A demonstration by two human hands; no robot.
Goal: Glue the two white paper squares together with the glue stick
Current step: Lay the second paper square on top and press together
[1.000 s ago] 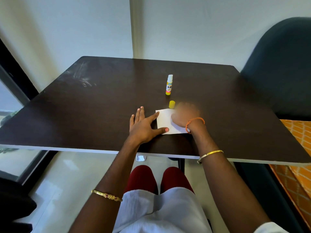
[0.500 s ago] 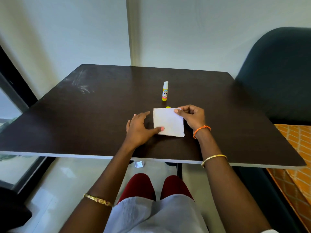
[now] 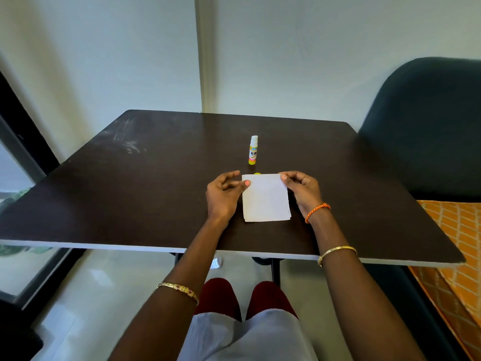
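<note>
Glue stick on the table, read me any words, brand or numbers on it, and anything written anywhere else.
"KIN": black letters on the glue stick label; the word may run on round the tube.
Smaller print above and below it: too blurred to read.
Paper squares, table, wall: no writing visible.

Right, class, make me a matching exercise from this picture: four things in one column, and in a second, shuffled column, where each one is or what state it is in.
Things
1. yellow-and-white glue stick
2. small yellow cap
3. white paper squares
4. woven orange bracelet

Places or states
A. pinched at both far corners
B. on the right wrist
C. standing upright, uncapped
D. peeking out behind the paper's far edge

Pairs: 1-C, 2-D, 3-A, 4-B
</note>
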